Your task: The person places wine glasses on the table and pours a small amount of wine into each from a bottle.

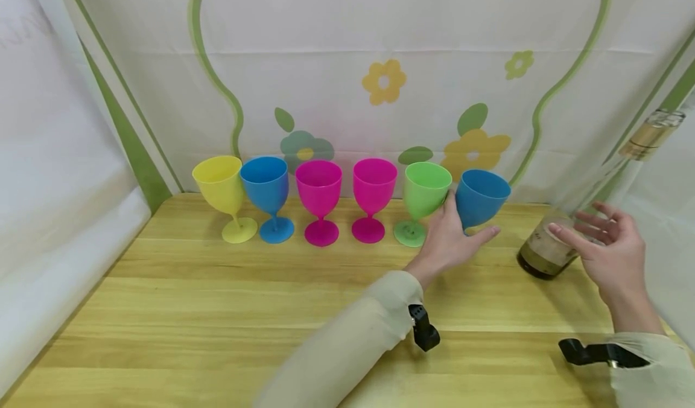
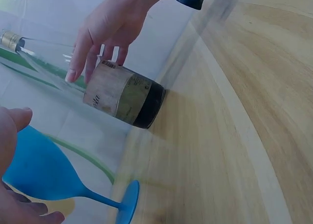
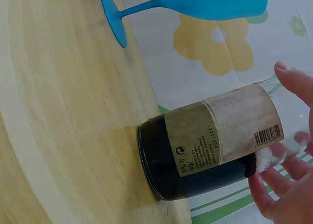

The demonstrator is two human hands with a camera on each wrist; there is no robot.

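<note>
My left hand (image 1: 470,217) holds the bowl of a blue goblet (image 1: 483,197) at the right end of a row, thumb on its left side and fingers under it. In the left wrist view the thumb (image 2: 12,123) lies over the blue goblet (image 2: 41,172), whose foot is at the table. To the right stands a glass bottle (image 1: 545,254) with a tan label and dark liquid at the bottom. My right hand (image 1: 583,227) hovers open beside the bottle (image 3: 210,141), fingers (image 3: 274,190) spread close to the label.
Left of the held goblet stand a green (image 1: 423,194), two magenta (image 1: 373,191), a blue (image 1: 268,191) and a yellow goblet (image 1: 222,188) in a row near the back of the wooden table (image 1: 217,311). A flowered cloth (image 1: 380,64) hangs behind and at both sides.
</note>
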